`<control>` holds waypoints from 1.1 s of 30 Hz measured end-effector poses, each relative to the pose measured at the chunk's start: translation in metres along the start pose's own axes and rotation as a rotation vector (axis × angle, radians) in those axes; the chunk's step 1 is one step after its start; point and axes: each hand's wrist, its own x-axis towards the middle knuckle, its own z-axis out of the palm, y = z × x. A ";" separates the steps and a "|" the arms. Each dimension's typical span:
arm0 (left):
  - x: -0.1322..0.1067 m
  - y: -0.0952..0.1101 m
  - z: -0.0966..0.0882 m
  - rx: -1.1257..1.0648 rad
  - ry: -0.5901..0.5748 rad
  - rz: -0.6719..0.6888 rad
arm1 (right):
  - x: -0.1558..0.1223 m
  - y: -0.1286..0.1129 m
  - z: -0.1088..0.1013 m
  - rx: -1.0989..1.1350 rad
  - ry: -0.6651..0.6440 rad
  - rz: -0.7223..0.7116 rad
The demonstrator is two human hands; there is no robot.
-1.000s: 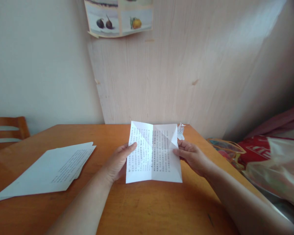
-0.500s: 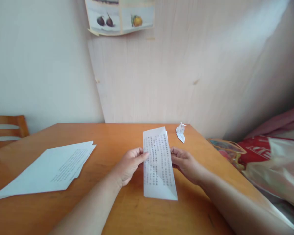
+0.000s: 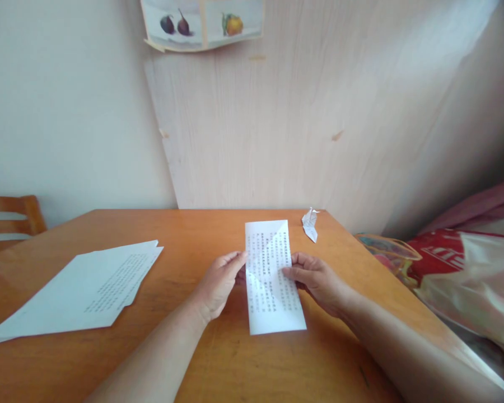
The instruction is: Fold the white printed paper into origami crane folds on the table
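A long, narrow folded sheet of printed paper [image 3: 271, 291] is held upright-lengthwise between my two hands, over the middle of the table. My left hand [image 3: 222, 280] pinches its left edge, thumb in front and fingers partly hidden behind. At the right edge, my right hand [image 3: 317, 277] grips it with the thumb lying on the printed face. Diagonal crease or shade lines cross the paper near its top right. Beyond my right hand, a small folded paper figure [image 3: 309, 225] stands near the table's far edge.
A stack of paper sheets [image 3: 63, 296], printed on the top one, lies at the left of the wooden table [image 3: 185, 358]. A chair back [image 3: 33, 215] is at the far left. Bags, one red and white [image 3: 437, 254], crowd the table's right side. Pictures hang on the wall.
The folded paper has tilted, its printed face now flatter and its top right corner squared up. My right thumb has come from the edge onto the paper's front.
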 end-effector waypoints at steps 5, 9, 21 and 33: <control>-0.001 0.003 -0.001 0.010 -0.001 -0.012 | 0.001 0.003 -0.004 -0.008 0.010 -0.016; -0.005 0.007 0.001 0.066 -0.032 -0.037 | 0.001 0.003 -0.004 -0.003 0.020 -0.024; -0.003 0.006 -0.002 -0.068 -0.011 -0.052 | 0.000 0.001 -0.003 0.182 -0.012 -0.025; -0.008 0.013 0.004 -0.041 0.001 -0.071 | -0.001 -0.001 -0.002 0.167 0.028 -0.025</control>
